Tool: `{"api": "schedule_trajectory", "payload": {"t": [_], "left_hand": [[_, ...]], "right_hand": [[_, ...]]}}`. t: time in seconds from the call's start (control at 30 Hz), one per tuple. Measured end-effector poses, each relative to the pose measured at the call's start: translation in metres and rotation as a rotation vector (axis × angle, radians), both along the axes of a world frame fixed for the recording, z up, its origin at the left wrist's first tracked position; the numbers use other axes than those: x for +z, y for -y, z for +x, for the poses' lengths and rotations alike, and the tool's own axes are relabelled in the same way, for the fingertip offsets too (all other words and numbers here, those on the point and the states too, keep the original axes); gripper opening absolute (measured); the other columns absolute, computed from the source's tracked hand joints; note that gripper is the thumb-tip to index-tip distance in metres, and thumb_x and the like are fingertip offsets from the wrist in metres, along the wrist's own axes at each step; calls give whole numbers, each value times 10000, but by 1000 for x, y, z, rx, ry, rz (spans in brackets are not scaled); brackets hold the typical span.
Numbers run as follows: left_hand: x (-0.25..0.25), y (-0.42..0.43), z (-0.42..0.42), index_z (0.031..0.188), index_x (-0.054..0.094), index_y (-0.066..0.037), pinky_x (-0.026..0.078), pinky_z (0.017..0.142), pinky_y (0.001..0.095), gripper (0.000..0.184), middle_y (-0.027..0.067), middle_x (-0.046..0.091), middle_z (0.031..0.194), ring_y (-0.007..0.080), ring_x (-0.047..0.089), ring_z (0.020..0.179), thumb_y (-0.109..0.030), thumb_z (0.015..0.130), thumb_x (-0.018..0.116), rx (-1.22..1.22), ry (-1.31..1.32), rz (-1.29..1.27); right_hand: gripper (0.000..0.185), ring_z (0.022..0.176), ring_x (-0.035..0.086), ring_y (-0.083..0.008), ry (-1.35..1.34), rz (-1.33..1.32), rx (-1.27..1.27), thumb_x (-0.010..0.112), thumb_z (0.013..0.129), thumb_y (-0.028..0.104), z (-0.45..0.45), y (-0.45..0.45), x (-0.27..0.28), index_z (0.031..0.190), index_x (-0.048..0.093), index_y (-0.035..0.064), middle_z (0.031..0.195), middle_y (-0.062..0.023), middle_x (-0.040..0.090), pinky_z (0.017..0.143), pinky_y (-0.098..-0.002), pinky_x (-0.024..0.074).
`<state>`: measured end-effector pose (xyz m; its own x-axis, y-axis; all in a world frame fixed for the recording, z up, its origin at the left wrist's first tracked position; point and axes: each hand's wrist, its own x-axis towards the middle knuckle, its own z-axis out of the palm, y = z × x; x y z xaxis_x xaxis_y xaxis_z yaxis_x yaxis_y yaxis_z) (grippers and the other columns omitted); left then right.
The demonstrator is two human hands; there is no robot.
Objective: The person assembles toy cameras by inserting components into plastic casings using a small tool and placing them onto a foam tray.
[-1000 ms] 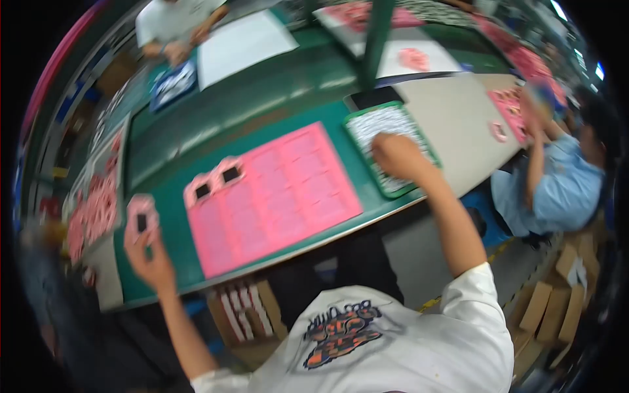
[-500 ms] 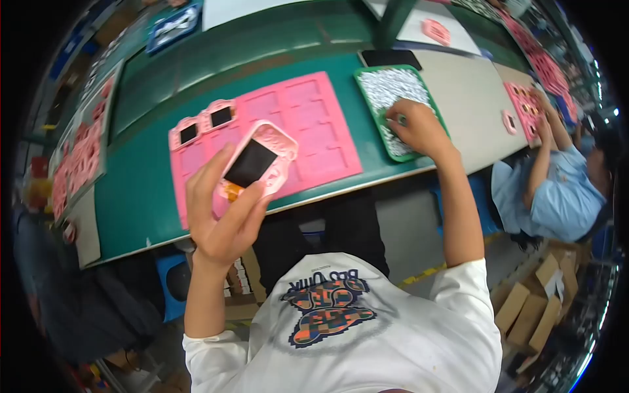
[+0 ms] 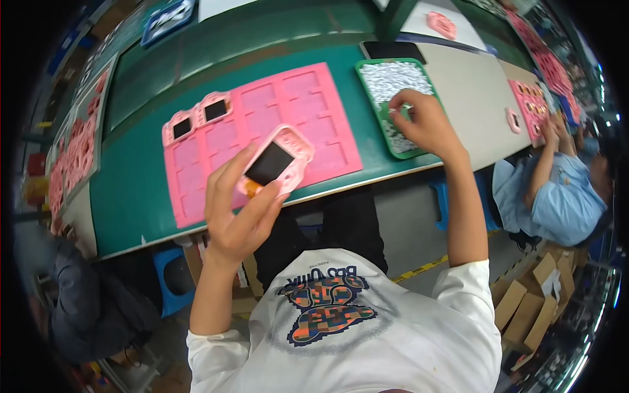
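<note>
Between the thumb and fingers of my left hand [image 3: 239, 213] is a pink casing [image 3: 297, 154] with a dark screen, tilted above the near edge of a pink tray [image 3: 259, 141]. An orange strip shows at the casing's lower left. Two similar pink casings [image 3: 214, 110] with dark screens lie at the tray's upper left corner. My right hand [image 3: 424, 124] is over a green-rimmed tray [image 3: 407, 155] of small white pieces, thumb and index finger curled close together. Whether anything small is between those fingertips cannot be made out.
A dark flat object [image 3: 393, 51] lies behind the green-rimmed tray. A person in a light blue top [image 3: 550, 196] works at the right. More pink casings [image 3: 78, 147] fill a rack at the left. A blue tray [image 3: 168, 21] stands at the back left.
My left hand has brought the pink casing from the far left to above the pink tray. My right hand remains over the white pieces, where more green tray bottom now shows.
</note>
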<state>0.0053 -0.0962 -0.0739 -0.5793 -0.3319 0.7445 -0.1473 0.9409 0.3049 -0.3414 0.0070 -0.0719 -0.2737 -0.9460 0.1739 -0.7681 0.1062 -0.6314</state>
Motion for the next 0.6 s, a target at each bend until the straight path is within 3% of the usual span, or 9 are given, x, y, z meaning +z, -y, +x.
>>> {"api": "schedule_trajectory", "payload": {"t": [0.03, 0.1, 0.27, 0.4, 0.53, 0.6], "left_hand": [[0, -1, 3, 985, 774, -70, 570, 932, 415, 257, 233, 634, 1403, 336, 655, 1145, -5, 746, 842, 12, 11, -18], [2, -3, 5, 982, 770, -59, 574, 916, 402, 252, 226, 647, 1387, 322, 660, 1128, 1, 747, 837, 48, 21, -57], [16, -8, -5, 966, 754, -19, 590, 849, 354, 226, 198, 695, 1324, 270, 679, 1062, 26, 753, 816, 59, -9, -221], [23, -10, -2, 948, 742, 10, 599, 794, 321, 196, 176, 725, 1278, 238, 687, 1012, 45, 762, 795, 80, -16, -293], [23, -10, -3, 940, 734, 30, 606, 762, 308, 174, 160, 737, 1259, 221, 692, 989, 63, 773, 771, 13, -13, -274], [25, -8, -2, 940, 734, 29, 607, 758, 307, 172, 161, 736, 1258, 223, 692, 991, 65, 775, 769, -2, -9, -280]], "right_hand": [[114, 655, 576, -187, 86, -19, -9, 685, 840, 27, 10, 2, 7, 941, 734, 8, 873, -77, 725, 622, -301, 483], [122, 560, 375, -49, 254, -151, 5, 721, 829, -40, 39, -1, 23, 935, 725, 20, 866, -33, 694, 530, -201, 301], [196, 548, 372, -38, 427, -395, 154, 779, 760, -103, 120, -3, 42, 920, 725, -4, 840, -56, 702, 501, -184, 259], [172, 537, 362, -45, 497, -399, 142, 796, 763, -97, 140, -1, 37, 886, 731, 4, 802, -47, 701, 498, -193, 261], [142, 522, 349, -58, 202, -470, 183, 794, 783, -92, 144, 1, 36, 860, 742, 15, 759, -29, 688, 490, -203, 262], [137, 520, 349, -60, 186, -447, 183, 793, 786, -90, 143, -2, 39, 858, 746, 16, 753, -25, 686, 489, -207, 262]]}}
